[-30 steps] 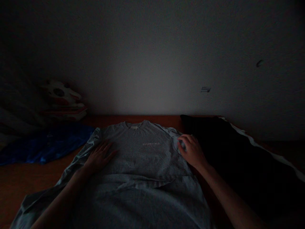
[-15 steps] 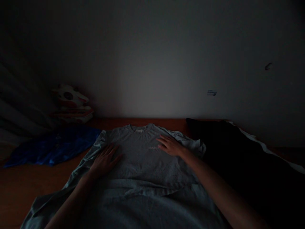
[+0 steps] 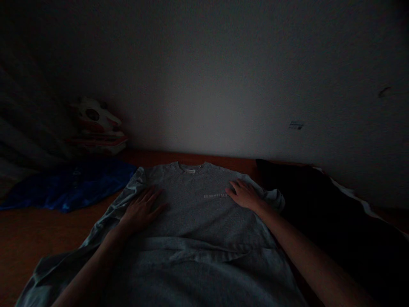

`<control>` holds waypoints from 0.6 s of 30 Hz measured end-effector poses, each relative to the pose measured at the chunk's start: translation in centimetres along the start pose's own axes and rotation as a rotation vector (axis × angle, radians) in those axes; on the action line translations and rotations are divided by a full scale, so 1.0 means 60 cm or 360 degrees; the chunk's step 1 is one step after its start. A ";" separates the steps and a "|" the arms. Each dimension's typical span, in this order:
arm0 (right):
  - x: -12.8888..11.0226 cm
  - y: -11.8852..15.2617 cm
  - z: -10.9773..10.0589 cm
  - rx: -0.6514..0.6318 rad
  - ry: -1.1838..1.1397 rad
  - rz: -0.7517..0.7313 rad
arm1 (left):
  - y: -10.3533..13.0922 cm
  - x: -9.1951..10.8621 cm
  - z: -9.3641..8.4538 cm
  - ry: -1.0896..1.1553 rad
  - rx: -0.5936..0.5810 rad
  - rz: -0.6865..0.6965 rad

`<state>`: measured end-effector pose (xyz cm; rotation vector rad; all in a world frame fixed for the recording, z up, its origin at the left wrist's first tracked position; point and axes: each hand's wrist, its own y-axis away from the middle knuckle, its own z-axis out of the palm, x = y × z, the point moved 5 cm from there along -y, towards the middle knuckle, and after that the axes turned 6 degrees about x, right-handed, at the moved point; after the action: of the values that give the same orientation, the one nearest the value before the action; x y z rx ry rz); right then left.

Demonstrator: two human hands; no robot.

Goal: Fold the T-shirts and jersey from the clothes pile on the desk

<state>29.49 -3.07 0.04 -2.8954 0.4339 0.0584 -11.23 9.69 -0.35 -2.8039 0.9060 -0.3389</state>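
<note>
A grey shirt [image 3: 191, 217] lies spread on a brown surface, its collar toward the wall and a fold running across its middle. Light lettering shows on its chest. My left hand [image 3: 142, 209] rests flat on the shirt's left side, fingers spread, near the sleeve. On the chest's right side, just right of the lettering, my right hand [image 3: 245, 194] lies with its fingers apart. Neither hand grips the fabric.
A blue cloth [image 3: 70, 185] lies at the left on the brown surface [image 3: 47, 234]. Behind it, a white and red plush toy [image 3: 96, 117] sits against the wall [image 3: 204, 85]. Black fabric [image 3: 326, 213] with a white edge covers the right side.
My right hand has slid right across the chest, uncovering the lettering, and the shirt's right shoulder looks smoother. My left hand has stayed nearly in place. The camera view has shifted slightly.
</note>
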 end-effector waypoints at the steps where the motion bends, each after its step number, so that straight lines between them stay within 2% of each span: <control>1: 0.009 0.013 -0.002 0.0012 0.0024 0.0041 | 0.000 -0.001 0.001 0.0007 0.0005 0.0006; 5: 0.067 0.049 -0.043 0.0195 0.0235 0.0288 | -0.001 -0.002 0.001 0.0029 0.0049 0.0043; 9: 0.114 0.084 -0.105 0.0457 0.0446 0.0314 | 0.000 -0.005 0.001 0.0020 0.0070 0.0031; 11: 0.140 0.106 -0.122 0.0485 0.0477 0.0386 | 0.000 -0.005 0.002 0.0008 0.0075 0.0036; 15: 0.185 0.131 -0.108 0.0283 0.0141 0.0382 | -0.010 0.016 -0.008 -0.0035 0.0126 0.0089; 17: 0.202 0.132 -0.098 0.0293 -0.0197 0.0387 | -0.022 0.051 -0.019 0.0016 0.0169 0.0162; 18: 0.211 0.132 -0.096 0.0362 -0.0387 0.0427 | -0.030 0.077 -0.025 0.0091 0.0188 0.0213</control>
<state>39.30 -15.32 3.17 -2.5496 0.7266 0.3729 -6.99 8.26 2.25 -2.6232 1.0437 -0.4392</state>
